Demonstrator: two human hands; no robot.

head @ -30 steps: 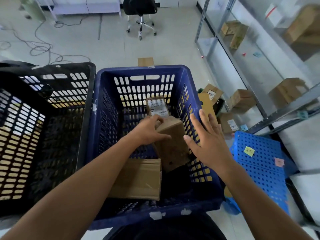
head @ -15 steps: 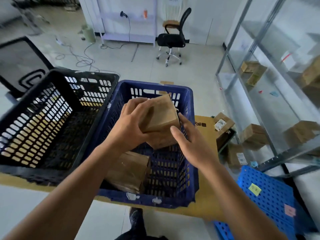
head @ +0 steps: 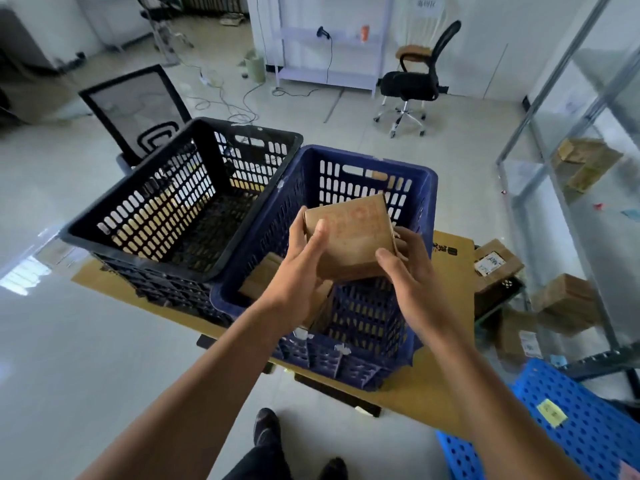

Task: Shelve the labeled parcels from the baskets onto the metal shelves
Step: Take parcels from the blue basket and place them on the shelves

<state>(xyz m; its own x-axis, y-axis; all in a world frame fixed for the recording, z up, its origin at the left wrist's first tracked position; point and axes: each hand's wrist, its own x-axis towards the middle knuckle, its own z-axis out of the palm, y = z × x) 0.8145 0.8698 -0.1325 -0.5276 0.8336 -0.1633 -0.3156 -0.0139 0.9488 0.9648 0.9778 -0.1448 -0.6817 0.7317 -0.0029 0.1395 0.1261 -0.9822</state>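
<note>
A brown cardboard parcel [head: 348, 239] is being held in the air above the blue basket [head: 363, 327], over its near right part, clear of the rim. It is being gripped from both sides. The left hand [head: 304, 271] is being kept on the parcel's left edge, with the thumb pressed flat on the upper face and the fingers curled underneath, mostly hidden. The right hand [head: 408, 271] is being wrapped round the right edge, thumb laid on the near corner and fingers curled close together against the far side. Faint reddish print is being shown on the upper face, which is tilted toward the camera.

Inside the blue basket, at least two more cardboard parcels [head: 259, 277] are being kept on the bottom, partly covered by the left forearm. The black basket [head: 131, 180] is being kept touching the blue one on its left; through its slots a brown surface is showing. Both baskets are being carried by a flat cardboard sheet [head: 429, 389].

To the right, a labelled parcel [head: 495, 263] is being held at the top of a small dark crate [head: 498, 299]; whether it is lying inside cannot be told. Several boxes [head: 585, 164] are being stored on the metal shelves [head: 547, 209], and more boxes [head: 564, 303] are being kept low down by the frame. A blue perforated panel [head: 588, 445] bearing a yellow note [head: 550, 412] is lying at the lower right.
</note>
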